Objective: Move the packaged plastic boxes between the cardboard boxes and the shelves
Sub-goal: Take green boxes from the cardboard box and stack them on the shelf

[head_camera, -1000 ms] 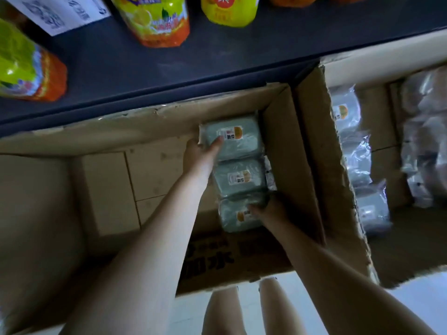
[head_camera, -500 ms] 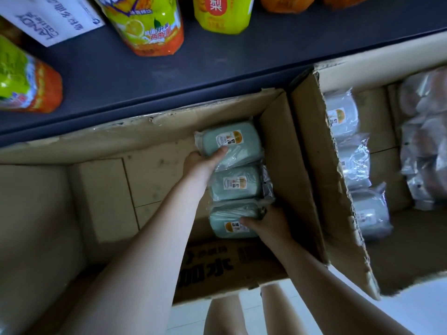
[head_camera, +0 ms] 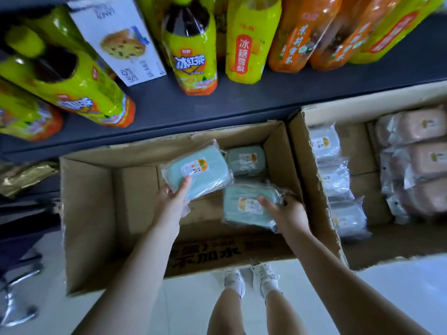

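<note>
Two open cardboard boxes stand on the floor below a dark shelf (head_camera: pixel 242 102). Over the left cardboard box (head_camera: pixel 87 213), my left hand (head_camera: pixel 173 197) grips a green plastic box in clear wrap (head_camera: pixel 200 172), lifted and tilted. My right hand (head_camera: pixel 285 213) grips a second wrapped green box (head_camera: pixel 244 204) just above the box floor. A third green box (head_camera: pixel 245 159) lies in the far right corner of the same carton. The right cardboard box (head_camera: pixel 312 189) holds three wrapped grey-blue boxes (head_camera: pixel 335 180) in a row and a stack of wrapped pink boxes (head_camera: pixel 420 160).
The shelf carries yellow and orange drink bottles (head_camera: pixel 191 52) and a white cookie carton (head_camera: pixel 118 42) behind the cartons. A gold foil pack (head_camera: pixel 26 175) lies at the left. My legs and white shoes (head_camera: pixel 249 279) stand on pale floor in front of the left carton.
Both hands have lifted a green box each out of the row of three; the left one rose higher and moved left. The camera tilted up, so more of the shelf shows.
</note>
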